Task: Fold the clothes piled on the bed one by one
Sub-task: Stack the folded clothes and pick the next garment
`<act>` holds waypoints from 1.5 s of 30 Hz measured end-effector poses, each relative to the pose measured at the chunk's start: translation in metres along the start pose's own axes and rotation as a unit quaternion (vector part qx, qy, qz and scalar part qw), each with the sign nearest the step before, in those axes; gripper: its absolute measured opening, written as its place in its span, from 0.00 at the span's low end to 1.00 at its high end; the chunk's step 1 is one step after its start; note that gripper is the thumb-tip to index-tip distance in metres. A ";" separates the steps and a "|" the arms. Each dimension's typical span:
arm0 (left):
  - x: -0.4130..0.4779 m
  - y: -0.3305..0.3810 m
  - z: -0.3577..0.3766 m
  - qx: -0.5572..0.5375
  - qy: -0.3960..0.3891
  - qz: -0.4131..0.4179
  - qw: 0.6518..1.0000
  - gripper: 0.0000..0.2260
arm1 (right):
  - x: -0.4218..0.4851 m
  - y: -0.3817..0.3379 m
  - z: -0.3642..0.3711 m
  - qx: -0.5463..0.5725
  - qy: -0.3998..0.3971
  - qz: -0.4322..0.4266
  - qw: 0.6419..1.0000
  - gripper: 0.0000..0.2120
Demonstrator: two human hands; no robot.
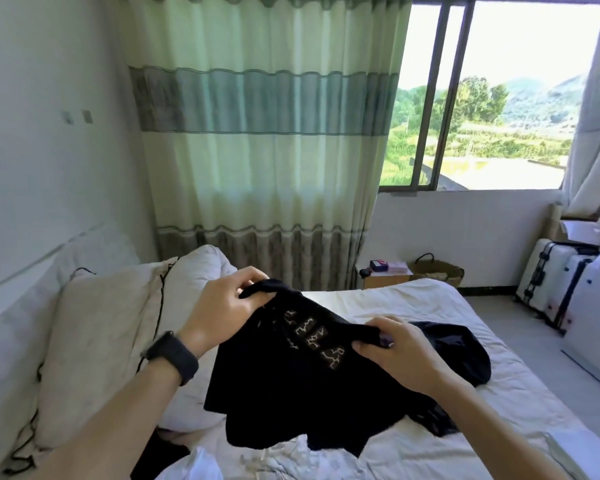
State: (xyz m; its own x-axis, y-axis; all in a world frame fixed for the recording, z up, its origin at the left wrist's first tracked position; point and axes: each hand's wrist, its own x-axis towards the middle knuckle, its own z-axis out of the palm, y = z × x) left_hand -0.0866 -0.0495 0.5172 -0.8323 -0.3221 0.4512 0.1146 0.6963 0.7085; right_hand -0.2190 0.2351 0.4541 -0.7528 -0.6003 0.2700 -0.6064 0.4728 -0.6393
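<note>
A cream pillow (pixel 104 341) is propped at the left of the white bed (pixel 520 403). Just right of it, the left hand (pixel 222 310) and, further right, the right hand (pixel 399 351) are curled around the upper edge of a black printed garment (pixel 284 382), which is held up over the sheet. A white suitcase (pixel 555 285) is stood far right.

Bed (pixel 413 299): white sheet, rumpled. Left of the left fingers (pixel 253 273): cream pillow (pixel 108 341) with black piping, and a white pillow (pixel 194 268) behind it, just beside those fingers. Right of the right fingers (pixel 368 349): black clothes heap (pixel 465 355) lying on the sheet. Below both sets of fingers, at the near edge: crumpled white garment (pixel 274 459). Black shirt (pixel 278 375) pinched in the fingers hangs over the sheet; can't confirm contact.
</note>
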 end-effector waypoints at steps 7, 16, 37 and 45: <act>-0.001 -0.011 -0.018 0.084 0.027 -0.035 0.996 0.02 | 0.018 0.006 -0.042 -0.026 0.075 -0.008 0.997 0.16; 0.001 -0.022 -0.018 0.106 0.013 -0.091 0.990 0.08 | 0.029 -0.034 -0.075 -0.072 0.060 -0.009 0.996 0.16; -0.049 -0.030 -0.006 0.016 -0.335 -0.152 0.930 0.34 | 0.024 -0.010 -0.035 0.040 -0.113 0.053 0.991 0.09; -0.093 -0.056 0.010 0.059 -0.363 -0.232 0.900 0.07 | 0.011 0.004 0.018 0.043 -0.088 0.033 0.995 0.11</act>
State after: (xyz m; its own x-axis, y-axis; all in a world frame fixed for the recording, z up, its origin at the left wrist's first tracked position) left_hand -0.0207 -0.0521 0.4297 -0.9158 -0.1205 -0.3832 -0.3594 0.6717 0.6478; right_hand -0.2250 0.2186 0.4415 -0.7295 -0.6767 0.0997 -0.5267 0.4628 -0.7130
